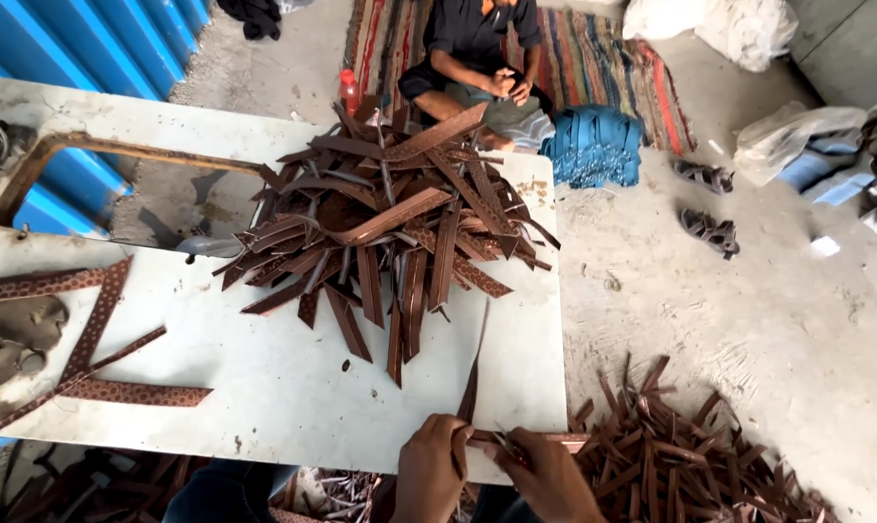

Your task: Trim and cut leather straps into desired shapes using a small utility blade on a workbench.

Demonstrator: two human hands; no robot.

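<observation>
I am looking down at my left hand (pixel 431 467) and right hand (pixel 545 475) at the near edge of the white table (pixel 264 378); both are closing on one brown strip (pixel 473 373) — the left pinching its lower end, the right gripping a second strip lying crosswise; the big heap of strips (pixel 390 228) is lying well beyond. My worry — the thin strip is rising unsupported, so a loosening pinch could be dropping it onto the floor pile (pixel 681 460).

Bulging white plastic sacks (pixel 720 24) are sitting at the top right by the wall, translucent bags (pixel 797 140) holding blue material are lying along the right edge, and a red-capped bottle (pixel 348 89) is standing behind the table.
</observation>
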